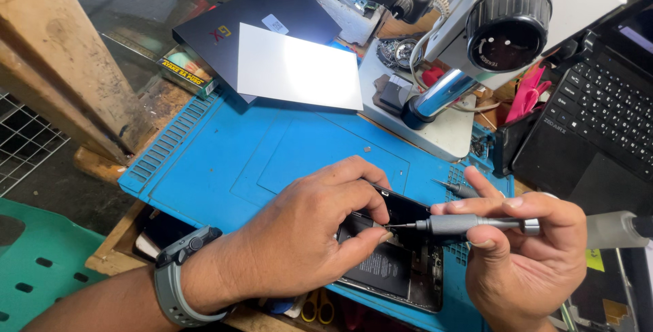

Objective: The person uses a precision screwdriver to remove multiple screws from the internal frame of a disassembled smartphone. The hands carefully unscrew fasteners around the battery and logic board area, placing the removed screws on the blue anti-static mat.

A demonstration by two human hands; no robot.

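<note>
- Your right hand (524, 257) is clenched around a slim grey screwdriver (469, 224), thumb and fingers pinching its knurled barrel, a fingertip near the end cap.
- The screwdriver's long axis runs nearly level across the view, cap toward your right, thin tip pointing left; it lies almost flat, not upright.
- The tip meets the opened phone (398, 254) near its upper part, just beside your left fingertips.
- The opened phone lies back-open on the blue mat (252, 155) at the near edge of the worktop, its long axis running toward you and away, so roughly crosswise to the screwdriver.
- Your left hand (313, 230) is grasping the phone from the left side, thumb and forefinger closed on its edge right at the point the tip touches; it is the nearer hand to the work spot.
- The exact screw or part under the tip is hidden by your fingers.
- A second grey tool (457, 188) lies on the mat just beyond your right hand, apart from both hands.
- The microscope (490, 39) stands well behind, not over the phone.
</note>
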